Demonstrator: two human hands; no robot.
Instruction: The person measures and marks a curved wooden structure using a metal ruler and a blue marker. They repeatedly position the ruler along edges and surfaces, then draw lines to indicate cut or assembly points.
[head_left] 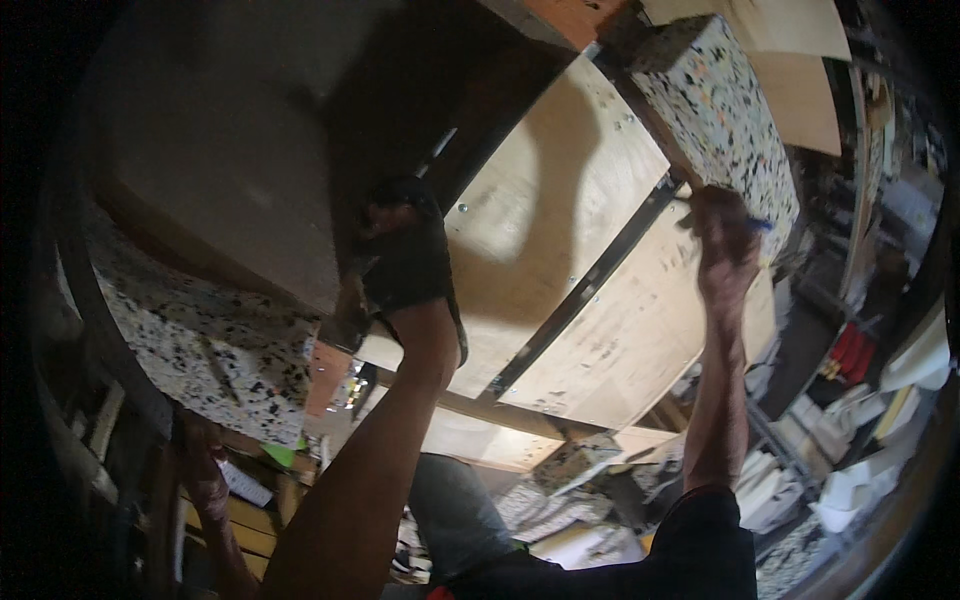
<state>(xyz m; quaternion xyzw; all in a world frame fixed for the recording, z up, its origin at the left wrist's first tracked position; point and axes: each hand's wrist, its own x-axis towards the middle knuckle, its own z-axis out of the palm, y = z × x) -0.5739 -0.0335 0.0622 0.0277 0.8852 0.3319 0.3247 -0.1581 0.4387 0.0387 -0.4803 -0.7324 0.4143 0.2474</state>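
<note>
My left hand (pixel 205 470) is at the lower left, its fingers curled at the dark lower edge of a speckled foam-padded piece (pixel 200 350). My right hand (pixel 728 240) grips a small blue-handled tool (pixel 760 226), partly hidden by my fingers, beside the speckled foam block (pixel 720 100) at upper right. Between my hands, a bare leg with a black sandal (pixel 405 260) rests on the framed structure, by pale plywood panels (pixel 520 180) with screws and dark metal strips (pixel 560 315).
A large grey-brown panel (pixel 210 120) fills the upper left. Plywood sheets (pixel 800 100) stand at upper right. Cluttered white offcuts (pixel 850 480), red items (pixel 845 355) and timber slats (pixel 240 520) lie below and around the structure.
</note>
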